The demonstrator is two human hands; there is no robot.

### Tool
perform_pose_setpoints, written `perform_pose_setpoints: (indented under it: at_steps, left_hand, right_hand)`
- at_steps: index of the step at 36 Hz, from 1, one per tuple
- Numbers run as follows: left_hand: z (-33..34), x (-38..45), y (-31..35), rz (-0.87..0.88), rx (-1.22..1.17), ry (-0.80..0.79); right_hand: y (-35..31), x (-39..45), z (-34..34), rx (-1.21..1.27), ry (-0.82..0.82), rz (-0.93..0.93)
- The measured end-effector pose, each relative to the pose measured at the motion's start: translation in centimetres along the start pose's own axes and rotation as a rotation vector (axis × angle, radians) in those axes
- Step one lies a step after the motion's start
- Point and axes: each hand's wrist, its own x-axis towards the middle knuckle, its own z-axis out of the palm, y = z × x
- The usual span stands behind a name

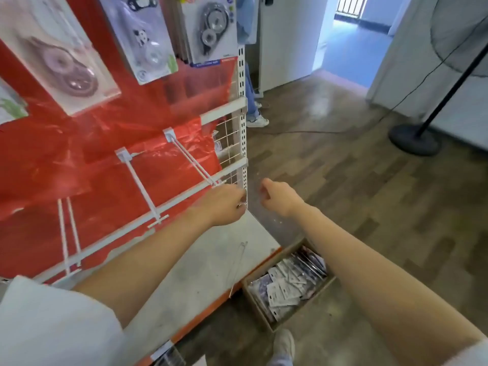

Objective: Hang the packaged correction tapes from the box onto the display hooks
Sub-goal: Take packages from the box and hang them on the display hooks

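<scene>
A cardboard box (323, 283) on the floor by the shelf's corner holds several packaged correction tapes (285, 286). More packaged tapes (211, 27) hang from the top of the red display panel. Below them three white double-wire hooks stick out bare: one at the right (190, 159), one in the middle (142, 186), one at the left (68, 233). My left hand (227, 204) has its fingers curled at the tip of the right hook; what it grips is not clear. My right hand (280, 196) hovers just to the right with loosely curled fingers and nothing visible in it.
The grey shelf base (211, 260) juts out under my left arm. A fan stand (414, 141) and its cable lie on the wooden floor to the right. Another person's legs (254, 112) stand behind the shelf's upright. My shoe (285, 344) is beside the box.
</scene>
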Motion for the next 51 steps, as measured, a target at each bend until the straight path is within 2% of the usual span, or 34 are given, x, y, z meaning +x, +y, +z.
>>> perform_pose_setpoints:
  at_steps: [8,11,17,23,28,36,43,48,51]
  left_hand:
    - [9.9,6.8,5.9,0.055,-0.060,-0.338]
    - [12.4,8.2,8.0,0.073,-0.071,-0.417]
    - [15.8,10.5,10.3,0.046,-0.115,-0.484]
    - [21.0,11.3,9.8,-0.019,-0.180,-0.527]
    - [29.0,12.2,8.8,-0.045,-0.232,-0.572]
    - [44.6,14.4,7.9,-0.149,-0.345,-0.675]
    - [55.8,17.7,7.9,-0.245,-0.378,-0.740]
    - [62.7,20.1,8.6,-0.318,-0.412,-0.768]
    - [66.1,21.5,9.3,-0.367,-0.476,-0.800]
  right_hand:
    - [12.9,0.3,4.5,0.188,-0.126,0.225]
    - [16.9,-0.4,6.0,0.245,-0.185,0.344]
    - [22.8,-0.9,9.3,0.305,-0.242,0.498]
    - [26.1,-0.7,14.7,0.419,-0.301,0.612]
    - [29.0,-0.4,21.6,0.573,-0.301,0.750]
    - [35.5,2.0,33.4,0.630,-0.281,0.893]
    - [41.0,4.5,41.0,0.466,-0.285,0.842]
    - [44.4,6.2,44.1,0.109,-0.308,0.725]
    - [46.1,6.9,45.0,0.014,-0.301,0.690]
